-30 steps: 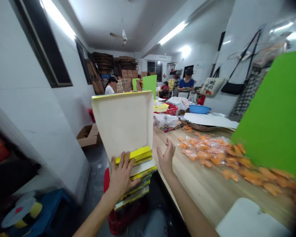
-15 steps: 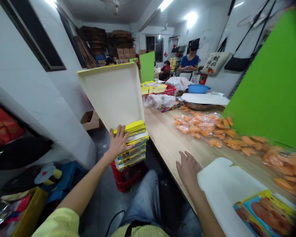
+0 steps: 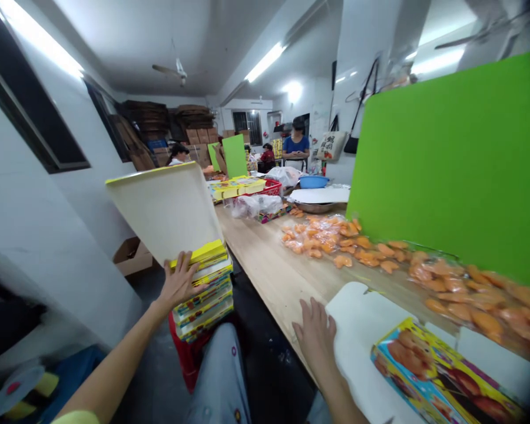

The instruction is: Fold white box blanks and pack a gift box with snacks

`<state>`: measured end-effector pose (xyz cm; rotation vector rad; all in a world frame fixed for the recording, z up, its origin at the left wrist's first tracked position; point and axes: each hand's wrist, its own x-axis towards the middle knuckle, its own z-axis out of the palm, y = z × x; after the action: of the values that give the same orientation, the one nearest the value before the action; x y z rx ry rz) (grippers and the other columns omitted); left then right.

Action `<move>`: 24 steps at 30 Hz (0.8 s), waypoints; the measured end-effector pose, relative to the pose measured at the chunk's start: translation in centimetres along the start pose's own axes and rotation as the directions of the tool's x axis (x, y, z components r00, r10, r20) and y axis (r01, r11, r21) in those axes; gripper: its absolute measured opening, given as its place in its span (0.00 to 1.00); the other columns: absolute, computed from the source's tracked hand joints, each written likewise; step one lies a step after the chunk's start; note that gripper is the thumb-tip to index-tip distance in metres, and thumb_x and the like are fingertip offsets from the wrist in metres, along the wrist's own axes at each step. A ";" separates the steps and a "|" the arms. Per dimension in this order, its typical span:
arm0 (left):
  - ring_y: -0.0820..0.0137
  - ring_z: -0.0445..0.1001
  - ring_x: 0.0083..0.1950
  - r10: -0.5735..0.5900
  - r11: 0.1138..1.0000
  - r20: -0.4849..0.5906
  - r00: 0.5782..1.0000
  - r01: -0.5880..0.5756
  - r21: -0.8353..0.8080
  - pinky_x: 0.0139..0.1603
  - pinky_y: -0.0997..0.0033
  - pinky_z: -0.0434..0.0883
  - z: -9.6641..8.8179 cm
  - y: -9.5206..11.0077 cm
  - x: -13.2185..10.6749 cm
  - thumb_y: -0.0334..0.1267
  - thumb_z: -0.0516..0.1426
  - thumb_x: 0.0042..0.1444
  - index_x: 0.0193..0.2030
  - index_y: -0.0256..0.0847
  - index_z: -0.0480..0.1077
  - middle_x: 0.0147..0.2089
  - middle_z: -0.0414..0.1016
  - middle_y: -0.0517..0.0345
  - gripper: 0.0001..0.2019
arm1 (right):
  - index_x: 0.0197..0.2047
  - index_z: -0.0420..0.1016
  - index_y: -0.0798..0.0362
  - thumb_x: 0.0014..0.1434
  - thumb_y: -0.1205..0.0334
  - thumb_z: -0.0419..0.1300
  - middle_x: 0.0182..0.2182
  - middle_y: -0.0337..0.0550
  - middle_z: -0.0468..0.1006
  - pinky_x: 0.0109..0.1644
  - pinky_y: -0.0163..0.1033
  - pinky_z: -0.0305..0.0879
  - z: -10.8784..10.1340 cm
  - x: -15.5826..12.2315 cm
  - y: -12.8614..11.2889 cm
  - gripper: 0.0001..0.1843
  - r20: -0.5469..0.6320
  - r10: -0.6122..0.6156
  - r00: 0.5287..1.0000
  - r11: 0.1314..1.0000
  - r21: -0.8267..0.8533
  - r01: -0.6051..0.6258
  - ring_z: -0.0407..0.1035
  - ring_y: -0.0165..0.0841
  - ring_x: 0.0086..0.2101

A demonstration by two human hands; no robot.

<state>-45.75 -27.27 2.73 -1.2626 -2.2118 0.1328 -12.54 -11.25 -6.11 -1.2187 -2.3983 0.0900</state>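
The left hand (image 3: 179, 282) rests on a stack of yellow-edged boxes (image 3: 203, 309), its fingers spread apart against the top box. A cream box lid (image 3: 163, 209) stands tilted up from the stack, which sits on a red crate (image 3: 179, 350) beside the wooden surface (image 3: 265, 259). The right hand (image 3: 315, 341) lies at the near edge of a white card (image 3: 357, 347), its fingers slightly apart and not clamped on anything. A printed box (image 3: 437, 377) lies on the card, just beside that hand. Orange packets (image 3: 335, 241) are strewn along the surface in front of a green board (image 3: 446, 171).
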 end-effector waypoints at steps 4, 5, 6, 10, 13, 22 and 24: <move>0.48 0.37 0.66 0.004 0.999 0.021 1.000 -0.005 0.040 0.58 0.39 0.34 0.7 -0.8 0.5 0.58 0.50 0.48 0.47 0.39 0.68 0.66 0.46 0.41 0.27 | 0.57 0.60 0.56 0.55 0.64 0.51 0.57 0.58 0.57 0.54 0.57 0.46 1.0 0.0 0.2 0.25 0.009 -0.021 1.000 1.000 0.012 0.021 0.50 0.49 0.57; 0.48 0.36 0.66 0.004 0.999 0.025 1.000 -0.005 0.052 0.58 0.39 0.34 1.0 -0.9 0.7 0.57 0.50 0.49 0.45 0.40 0.69 0.66 0.45 0.41 0.25 | 0.57 0.60 0.56 0.55 0.64 0.51 0.57 0.58 0.58 0.54 0.57 0.45 1.1 0.0 0.2 0.25 0.011 -0.032 0.999 0.999 0.011 0.032 0.50 0.49 0.57; 0.49 0.35 0.66 0.001 0.998 0.029 1.000 -0.003 0.062 0.58 0.40 0.34 1.2 -1.0 1.0 0.57 0.50 0.49 0.42 0.39 0.70 0.66 0.45 0.42 0.24 | 0.57 0.60 0.56 0.55 0.64 0.51 0.57 0.58 0.58 0.54 0.58 0.45 1.1 0.0 0.2 0.25 0.015 -0.044 0.999 0.999 0.010 0.044 0.50 0.49 0.57; 0.50 0.34 0.67 0.002 0.998 0.058 0.998 -0.006 0.065 0.58 0.39 0.35 2.4 -1.7 2.8 0.56 0.49 0.51 0.33 0.38 0.72 0.66 0.44 0.42 0.22 | 0.57 0.60 0.57 0.55 0.64 0.51 0.56 0.57 0.60 0.55 0.58 0.44 0.6 -0.1 0.2 0.25 0.026 -0.075 0.997 0.997 0.003 0.075 0.51 0.49 0.56; 0.49 0.35 0.66 0.020 0.999 0.094 0.995 -0.023 0.038 0.57 0.38 0.35 3.3 -2.5 4.7 0.57 0.49 0.51 0.32 0.37 0.72 0.66 0.44 0.41 0.23 | 0.56 0.61 0.56 0.54 0.64 0.51 0.55 0.55 0.62 0.55 0.58 0.45 0.7 -0.1 0.3 0.25 0.009 -0.080 0.997 0.997 0.008 0.080 0.52 0.48 0.55; 0.48 0.36 0.66 0.021 1.000 0.146 0.989 -0.020 -0.008 0.57 0.38 0.37 6.9 -4.5 10.8 0.56 0.50 0.50 0.32 0.38 0.73 0.66 0.44 0.41 0.22 | 0.51 0.67 0.49 0.50 0.66 0.51 0.50 0.49 0.69 0.50 0.61 0.53 5.3 0.2 1.5 0.23 -0.173 -0.124 0.977 0.992 -0.033 0.120 0.62 0.49 0.50; 0.48 0.36 0.66 0.021 0.999 0.150 0.989 -0.017 -0.030 0.57 0.38 0.38 8.0 -5.2 12.2 0.56 0.51 0.49 0.31 0.39 0.73 0.66 0.45 0.43 0.21 | 0.47 0.71 0.47 0.50 0.67 0.51 0.47 0.49 0.72 0.48 0.61 0.55 6.4 0.5 1.5 0.21 -0.197 -0.071 0.978 0.996 -0.075 0.057 0.64 0.49 0.48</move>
<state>-58.58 -18.63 3.30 -1.3281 -2.3370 0.2101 -14.27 -9.03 -12.04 -1.1217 -2.2785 -0.1301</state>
